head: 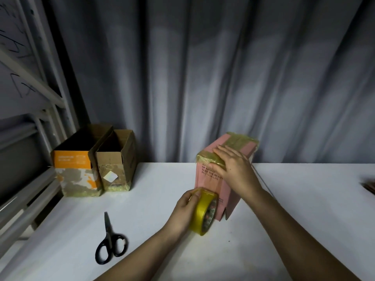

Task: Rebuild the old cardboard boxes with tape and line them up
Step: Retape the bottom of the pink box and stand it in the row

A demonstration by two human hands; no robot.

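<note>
A pink cardboard box [211, 185] stands upright on the white table [154, 179], its top crossed with yellowish tape strips. My right hand [233, 167] lies flat on the box's upper front edge, fingers straight, pressing tape down. My left hand [185, 209] grips a yellow tape roll [205, 211] held against the box's lower front face. Two rebuilt boxes stand side by side at the back left: an orange-and-white box [75, 171] and a brown box [115, 169], both open at the top.
Black-handled scissors [109, 240] lie on the table left of my left arm. A grey curtain [203, 78] hangs behind the table. A white metal frame [30, 98] stands at the left. Something brownish [369, 187] shows at the right edge.
</note>
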